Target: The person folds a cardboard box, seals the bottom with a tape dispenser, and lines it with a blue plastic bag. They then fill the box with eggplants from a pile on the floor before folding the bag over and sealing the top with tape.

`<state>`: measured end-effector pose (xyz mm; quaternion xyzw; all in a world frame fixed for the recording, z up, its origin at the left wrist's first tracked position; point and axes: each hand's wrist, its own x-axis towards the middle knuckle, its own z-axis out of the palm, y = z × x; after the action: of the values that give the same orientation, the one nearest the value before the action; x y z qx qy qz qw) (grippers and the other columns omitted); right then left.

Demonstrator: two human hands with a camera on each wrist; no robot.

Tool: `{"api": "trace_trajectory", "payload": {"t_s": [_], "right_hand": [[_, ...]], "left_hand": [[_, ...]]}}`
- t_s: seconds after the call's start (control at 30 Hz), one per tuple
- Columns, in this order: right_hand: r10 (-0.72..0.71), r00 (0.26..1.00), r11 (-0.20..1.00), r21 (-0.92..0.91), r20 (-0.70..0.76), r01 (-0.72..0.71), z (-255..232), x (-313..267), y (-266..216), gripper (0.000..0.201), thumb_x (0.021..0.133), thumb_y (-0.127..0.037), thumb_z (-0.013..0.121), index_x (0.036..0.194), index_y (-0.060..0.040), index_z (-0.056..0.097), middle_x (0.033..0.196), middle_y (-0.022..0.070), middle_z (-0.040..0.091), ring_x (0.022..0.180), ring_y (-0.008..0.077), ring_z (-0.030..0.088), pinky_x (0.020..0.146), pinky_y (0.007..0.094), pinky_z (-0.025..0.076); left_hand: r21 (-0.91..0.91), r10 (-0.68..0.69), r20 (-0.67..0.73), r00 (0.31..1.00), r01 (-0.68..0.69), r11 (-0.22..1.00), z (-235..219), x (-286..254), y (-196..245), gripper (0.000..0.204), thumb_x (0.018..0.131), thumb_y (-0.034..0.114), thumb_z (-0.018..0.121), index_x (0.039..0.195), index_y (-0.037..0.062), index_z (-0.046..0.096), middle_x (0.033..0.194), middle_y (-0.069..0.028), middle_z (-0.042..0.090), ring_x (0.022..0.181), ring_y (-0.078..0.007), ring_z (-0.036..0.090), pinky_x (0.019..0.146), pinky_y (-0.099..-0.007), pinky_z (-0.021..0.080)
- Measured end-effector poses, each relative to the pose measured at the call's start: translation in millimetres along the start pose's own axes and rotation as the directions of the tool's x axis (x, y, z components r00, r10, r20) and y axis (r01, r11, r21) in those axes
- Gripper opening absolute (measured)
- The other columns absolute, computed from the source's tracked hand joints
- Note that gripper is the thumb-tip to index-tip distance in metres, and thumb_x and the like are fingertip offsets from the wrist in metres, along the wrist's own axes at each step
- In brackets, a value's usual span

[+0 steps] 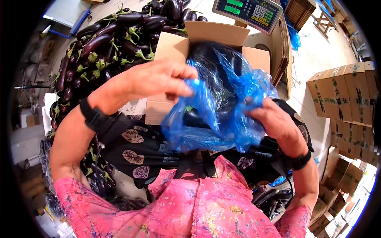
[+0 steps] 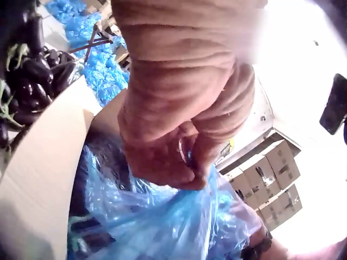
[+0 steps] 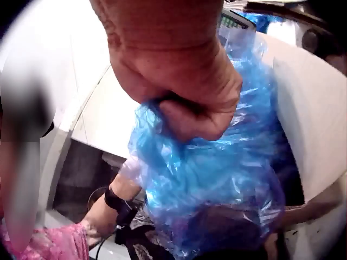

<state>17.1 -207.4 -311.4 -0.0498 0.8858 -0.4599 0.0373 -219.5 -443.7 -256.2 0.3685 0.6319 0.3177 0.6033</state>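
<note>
A blue plastic bag (image 1: pixel 246 87) lines an open cardboard box (image 1: pixel 216 32), its near side spilling over toward the person's lap. Dark eggplants (image 1: pixel 212 71) fill the bag, partly seen through the film. At the bag's left edge, the left hand (image 1: pixel 160 79) pinches the plastic between thumb and fingers. The left wrist view shows the film (image 2: pixel 179 222) pulled up taut beneath those fingertips. On the other side, the right hand (image 1: pixel 278 121) grips a bunched part of the bag. Curled fingers of that hand (image 3: pixel 195 111) close over the crumpled film in the right wrist view.
A large heap of loose eggplants (image 1: pixel 107 51) lies left of the box. Behind it stands a digital scale display (image 1: pixel 250 12). Flattened cardboard (image 1: pixel 282 55) leans close on the right, and printed boxes (image 1: pixel 343 93) are stacked farther right.
</note>
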Motion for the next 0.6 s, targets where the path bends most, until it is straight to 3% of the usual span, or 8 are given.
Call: {"api": "trace_trajectory", "payload": {"t_s": [0.03, 0.07, 0.17, 0.23, 0.33, 0.43, 0.47, 0.6], "right_hand": [[-0.274, 0.961, 0.932, -0.241, 0.023, 0.271, 4, 11, 16, 0.025, 0.088, -0.002, 0.063, 0.112, -0.0017, 0.065, 0.107, 0.0097, 0.068, 0.097, 0.0223, 0.065, 0.081, 0.0308, 0.052], [0.099, 0.991, 0.967, 0.244, -0.091, -0.074, 9, 21, 31, 0.022, 0.093, -0.006, 0.061, 0.114, -0.0012, 0.065, 0.111, 0.0102, 0.068, 0.103, 0.0211, 0.065, 0.086, 0.0307, 0.053], [0.429, 0.898, 0.501, 0.802, 0.096, -0.325, -6, 63, -8, 0.031, 0.092, -0.011, 0.062, 0.121, 0.0005, 0.063, 0.122, 0.0185, 0.064, 0.109, 0.0276, 0.063, 0.095, 0.0334, 0.05], [0.345, 0.937, 0.836, 0.472, -0.055, -0.28, 6, 71, -24, 0.034, 0.095, -0.022, 0.061, 0.122, -0.002, 0.062, 0.121, 0.0178, 0.064, 0.109, 0.0242, 0.063, 0.094, 0.0334, 0.05], [0.369, 0.926, 0.839, 0.458, -0.081, -0.294, 12, 76, -21, 0.042, 0.094, -0.035, 0.063, 0.123, -0.0045, 0.062, 0.108, 0.0148, 0.068, 0.104, 0.0186, 0.064, 0.088, 0.0325, 0.051], [0.322, 0.931, 0.905, 0.345, -0.172, -0.25, -7, 52, -24, 0.039, 0.092, -0.031, 0.066, 0.118, -0.0028, 0.062, 0.098, 0.0136, 0.07, 0.094, 0.0168, 0.068, 0.077, 0.0309, 0.053], [0.423, 0.903, 0.852, 0.375, -0.082, -0.365, -19, 41, -43, 0.042, 0.094, -0.028, 0.069, 0.123, 0.0, 0.06, 0.107, 0.0093, 0.067, 0.099, 0.0143, 0.063, 0.093, 0.032, 0.049], [0.473, 0.834, 0.875, -0.041, 0.285, -0.482, 7, 18, -43, 0.035, 0.091, -0.03, 0.073, 0.109, -0.0004, 0.066, 0.085, 0.0106, 0.067, 0.08, 0.0203, 0.066, 0.076, 0.0357, 0.053]], "left_hand": [[-0.02, 0.008, -0.072, 0.997, -0.01, 1.0, -1, 11, -8, 0.03, 0.092, 0.024, 0.068, 0.113, 0.0026, 0.063, 0.088, -0.0017, 0.062, 0.077, -0.0098, 0.06, 0.069, -0.0241, 0.05], [-0.033, 0.031, -0.093, 0.995, -0.034, 0.999, 5, 18, -14, 0.047, 0.089, 0.03, 0.071, 0.123, 0.0018, 0.057, 0.101, -0.0073, 0.061, 0.085, -0.0139, 0.061, 0.075, -0.0272, 0.052], [0.218, 0.043, -0.054, 0.998, -0.03, 0.976, 31, 39, -13, 0.099, 0.072, 0.048, 0.083, 0.144, -0.0032, 0.038, 0.136, -0.025, 0.051, 0.111, -0.0246, 0.06, 0.094, -0.0369, 0.051], [0.235, 0.216, -0.185, 0.959, -0.17, 0.957, 53, 66, -28, 0.074, 0.081, 0.028, 0.078, 0.142, 0.003, 0.044, 0.127, -0.0157, 0.06, 0.109, -0.0189, 0.058, 0.093, -0.0359, 0.05], [-0.123, 0.345, -0.375, 0.861, -0.415, 0.902, 42, 87, -44, 0.029, 0.089, 0.019, 0.069, 0.111, 0.0011, 0.068, 0.101, -0.0045, 0.069, 0.093, -0.0103, 0.06, 0.083, -0.0289, 0.052], [-0.342, 0.08, -0.325, 0.942, -0.196, 0.919, 18, 100, -50, 0.015, 0.088, 0.003, 0.063, 0.101, 0.0009, 0.069, 0.092, -0.0028, 0.069, 0.083, -0.0097, 0.064, 0.079, -0.0263, 0.054], [-0.295, 0.079, -0.333, 0.94, -0.184, 0.938, 15, 101, -56, 0.016, 0.085, 0.001, 0.062, 0.1, -0.0001, 0.068, 0.092, -0.004, 0.069, 0.084, -0.0103, 0.066, 0.078, -0.026, 0.054], [-0.249, 0.123, -0.326, 0.937, -0.211, 0.945, 12, 105, -61, 0.017, 0.084, 0.002, 0.061, 0.1, -0.0013, 0.068, 0.091, -0.004, 0.069, 0.082, -0.0096, 0.064, 0.076, -0.025, 0.054]]}}
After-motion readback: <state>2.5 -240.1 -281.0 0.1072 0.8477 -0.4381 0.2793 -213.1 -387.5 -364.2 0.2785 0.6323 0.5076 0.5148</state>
